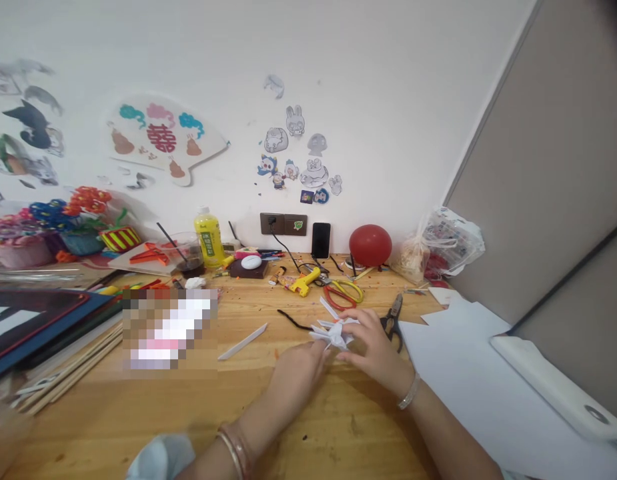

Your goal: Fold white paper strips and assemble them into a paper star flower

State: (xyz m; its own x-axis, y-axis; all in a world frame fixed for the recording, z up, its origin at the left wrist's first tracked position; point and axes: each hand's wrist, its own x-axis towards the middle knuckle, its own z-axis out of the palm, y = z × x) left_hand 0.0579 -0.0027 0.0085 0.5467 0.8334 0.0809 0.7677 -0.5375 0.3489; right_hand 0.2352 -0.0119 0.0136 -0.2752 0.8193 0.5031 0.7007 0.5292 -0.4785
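Between my two hands is a folded white paper piece [339, 335] with several pointed strips sticking out, held just above the wooden table [198, 413]. My left hand [299, 368] pinches its near left side, fingers closed. Curled round its right side, my right hand [371, 343] has its fingers on the paper. A loose folded white paper strip [243, 341] lies to the left. Behind the paper piece rests a thin black stick-like thing [294, 321]. Black-handled scissors [394, 320] lie just beyond my right hand.
White paper sheets [468, 373] cover the right side. At the back are red-and-yellow-handled scissors [344, 293], a yellow glue gun [305, 283], a red balloon [370, 245], a phone [321, 240] and a yellow drink bottle [209, 237]. Wooden sticks [78, 370] lie at left, beside a blurred-out patch.
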